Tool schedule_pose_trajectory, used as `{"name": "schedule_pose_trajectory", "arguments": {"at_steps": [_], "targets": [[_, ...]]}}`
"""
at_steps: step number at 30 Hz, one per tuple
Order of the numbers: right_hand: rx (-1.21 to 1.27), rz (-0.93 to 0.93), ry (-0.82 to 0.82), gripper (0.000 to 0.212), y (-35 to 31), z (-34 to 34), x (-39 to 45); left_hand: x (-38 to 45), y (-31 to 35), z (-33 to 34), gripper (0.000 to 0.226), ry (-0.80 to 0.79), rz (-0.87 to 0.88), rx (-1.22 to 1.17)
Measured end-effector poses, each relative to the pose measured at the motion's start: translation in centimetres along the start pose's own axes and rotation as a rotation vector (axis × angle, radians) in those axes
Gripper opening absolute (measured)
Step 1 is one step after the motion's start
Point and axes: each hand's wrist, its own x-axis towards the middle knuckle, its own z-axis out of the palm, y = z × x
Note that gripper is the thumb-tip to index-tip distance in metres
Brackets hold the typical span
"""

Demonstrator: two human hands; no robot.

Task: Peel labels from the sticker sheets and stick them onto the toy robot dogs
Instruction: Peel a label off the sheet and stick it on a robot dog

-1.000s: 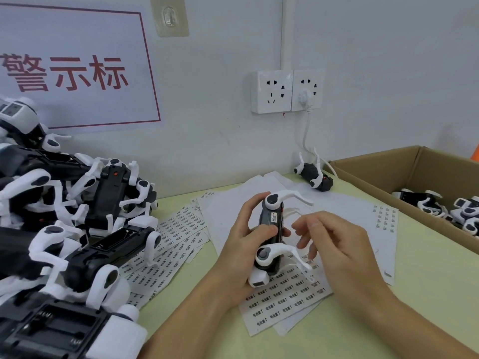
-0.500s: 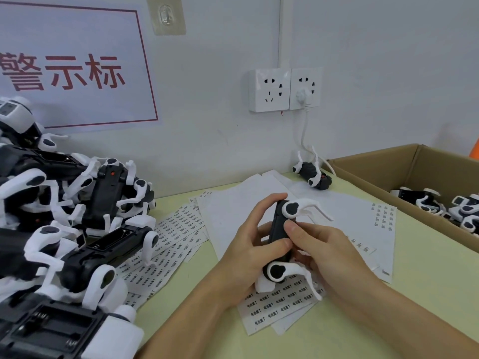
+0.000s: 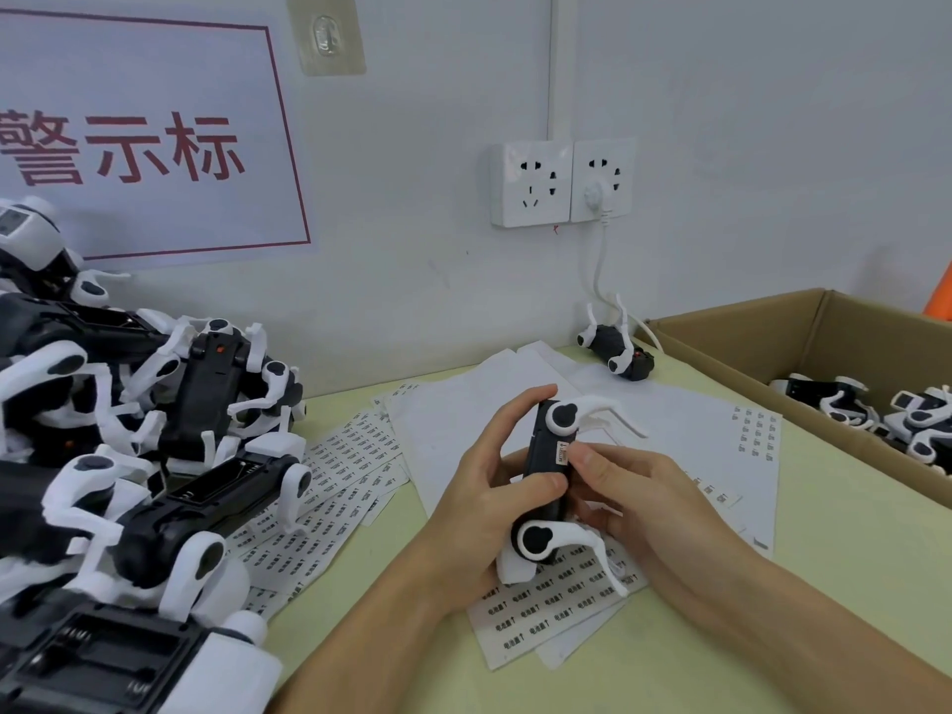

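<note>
The left hand (image 3: 494, 502) is wrapped round a toy dog (image 3: 546, 487) at frame centre; the right hand (image 3: 639, 492) thumb presses a small label (image 3: 562, 454) onto its dark body. Sticker sheets (image 3: 546, 615) lie beneath. The dog looks light and rigid, but its thin white legs seem fragile, so hold the body. More dogs (image 3: 154, 456) are piled further left.

- Even, soft indoor light fills my view; I'd guess it comes from overhead, though no lamp shows.
- Shadows are faint: a pale one lies under my left hand (image 3: 494, 512) on the sticker sheets (image 3: 561, 610).
- The wide lens bows the wall sign (image 3: 149, 141) and the cardboard box (image 3: 803, 327) toward the edges.
- The nearest toy dogs (image 3: 118, 657) at lower left look soft and stretched.
- Small print on the label is smeared and unreadable.
</note>
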Motion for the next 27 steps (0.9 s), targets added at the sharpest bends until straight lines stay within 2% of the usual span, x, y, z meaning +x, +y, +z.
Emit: {"name": "schedule_pose_trajectory", "arguments": {"at_steps": [3,6,8,11,14,20,23,27], "targets": [[-0.077,-0.031,0.061,0.047,0.18,0.17,0.13,-0.02,-0.02,-0.06,0.065,-0.013,0.0,0.0],[-0.1,-0.052,0.098,0.039,0.28,0.29,0.17,-0.06,-0.06,-0.1,0.065,-0.032,-0.009,-0.031],[-0.098,-0.054,0.093,0.036,0.25,0.29,0.19,-0.06,-0.04,-0.15,0.065,-0.035,-0.015,-0.056],[-0.038,-0.044,0.038,0.046,0.13,-0.04,0.23,-0.05,0.01,-0.14,0.066,-0.038,-0.018,-0.077],[0.0,-0.038,-0.019,0.038,0.07,-0.22,0.12,-0.01,0.13,-0.14,0.066,-0.034,-0.024,-0.106],[-0.049,-0.023,0.005,0.043,0.11,-0.43,0.22,-0.05,0.18,-0.12,0.064,-0.043,-0.035,-0.127],[-0.016,-0.028,-0.012,0.037,-0.04,-0.32,0.2,-0.04,0.22,-0.08,0.063,-0.036,-0.033,-0.106],[-0.12,-0.073,0.033,0.039,0.31,0.11,0.15,-0.19,0.19,0.1,0.058,-0.022,-0.018,-0.036]]}}
